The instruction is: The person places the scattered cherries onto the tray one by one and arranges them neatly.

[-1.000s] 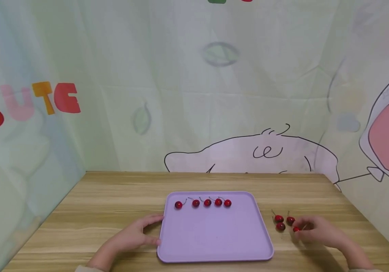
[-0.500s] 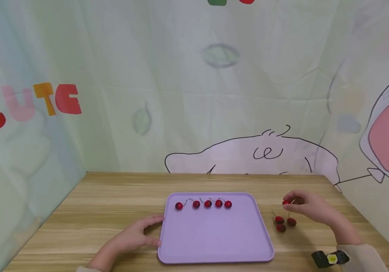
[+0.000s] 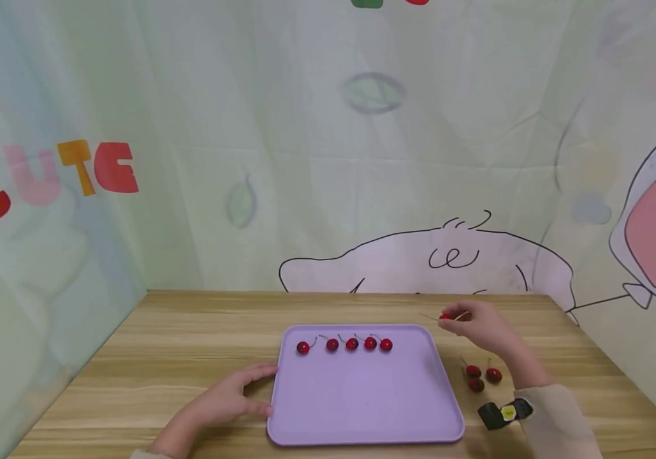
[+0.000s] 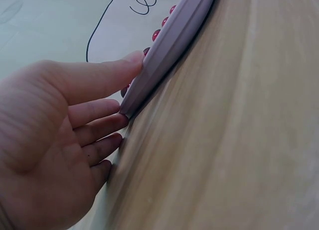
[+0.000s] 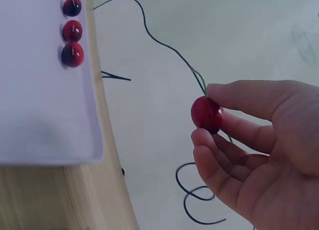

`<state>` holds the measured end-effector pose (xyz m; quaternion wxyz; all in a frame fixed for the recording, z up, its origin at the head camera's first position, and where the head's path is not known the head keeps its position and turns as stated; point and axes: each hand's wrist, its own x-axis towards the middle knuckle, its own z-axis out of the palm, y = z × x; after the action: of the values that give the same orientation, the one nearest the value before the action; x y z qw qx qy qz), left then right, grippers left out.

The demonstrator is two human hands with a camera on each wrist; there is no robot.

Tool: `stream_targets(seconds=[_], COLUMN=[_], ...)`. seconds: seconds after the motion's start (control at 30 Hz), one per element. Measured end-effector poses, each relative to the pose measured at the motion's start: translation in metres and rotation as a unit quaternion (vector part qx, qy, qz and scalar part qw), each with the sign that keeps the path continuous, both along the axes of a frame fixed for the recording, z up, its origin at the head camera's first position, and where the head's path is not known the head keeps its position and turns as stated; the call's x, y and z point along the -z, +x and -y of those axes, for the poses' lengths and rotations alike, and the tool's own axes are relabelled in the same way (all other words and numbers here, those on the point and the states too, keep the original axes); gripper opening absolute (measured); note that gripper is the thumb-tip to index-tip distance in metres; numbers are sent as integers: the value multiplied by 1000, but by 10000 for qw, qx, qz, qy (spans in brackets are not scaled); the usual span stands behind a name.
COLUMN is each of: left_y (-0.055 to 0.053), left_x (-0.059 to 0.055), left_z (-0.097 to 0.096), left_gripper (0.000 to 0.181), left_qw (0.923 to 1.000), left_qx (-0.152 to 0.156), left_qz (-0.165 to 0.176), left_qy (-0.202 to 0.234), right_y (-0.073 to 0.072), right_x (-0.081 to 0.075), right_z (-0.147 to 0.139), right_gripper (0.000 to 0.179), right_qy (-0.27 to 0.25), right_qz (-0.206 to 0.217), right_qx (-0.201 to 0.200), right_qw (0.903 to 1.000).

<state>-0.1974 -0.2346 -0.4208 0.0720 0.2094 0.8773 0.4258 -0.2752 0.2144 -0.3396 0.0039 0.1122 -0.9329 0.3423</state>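
A red cherry (image 5: 206, 114) with a thin stem is pinched between the thumb and fingertips of my right hand (image 3: 479, 325), held in the air near the tray's far right corner. Fingertips of my left hand (image 3: 233, 395) touch the left edge of the lilac tray (image 3: 364, 398), thumb and index finger spread apart; in the left wrist view its thumb tip lies at the rim. Along the tray's far side, several cherries (image 3: 352, 344) lie in a row, stems up and outward.
Three more cherries (image 3: 493, 375) lie close together on the wooden table (image 3: 201, 338), right of the tray. A printed curtain (image 3: 316, 178) hangs behind and beside the table. A dark strap (image 3: 500, 414) shows at the right wrist.
My right hand picks up a cherry from the group on the right, lifts it, and carries it left and away toward the tray's far corner. The left hand stays put.
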Motion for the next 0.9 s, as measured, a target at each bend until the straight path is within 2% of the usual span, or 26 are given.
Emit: stream_targets(seconds=[0.37, 0.57, 0.73, 0.9], left_y=[0, 1, 1, -1], left_x=[-1, -1, -1, -1], left_z=[0, 0, -1, -1], left_gripper=[71, 72, 72, 72], left_qw=[10000, 9999, 9999, 9999], left_qx=[-13, -66, -63, -73], left_qz=[32, 78, 81, 88], left_qy=[38, 20, 34, 34], right_y=[-19, -26, -27, -30], right_x=[19, 32, 40, 48], right_z=[37, 51, 59, 67], right_gripper=[30, 24, 22, 18], right_qy=[-557, -881, -906, -918], right_qz=[187, 238, 283, 553], right_qx=[226, 79, -11, 151], right_qw=[9980, 9958, 9955, 9941])
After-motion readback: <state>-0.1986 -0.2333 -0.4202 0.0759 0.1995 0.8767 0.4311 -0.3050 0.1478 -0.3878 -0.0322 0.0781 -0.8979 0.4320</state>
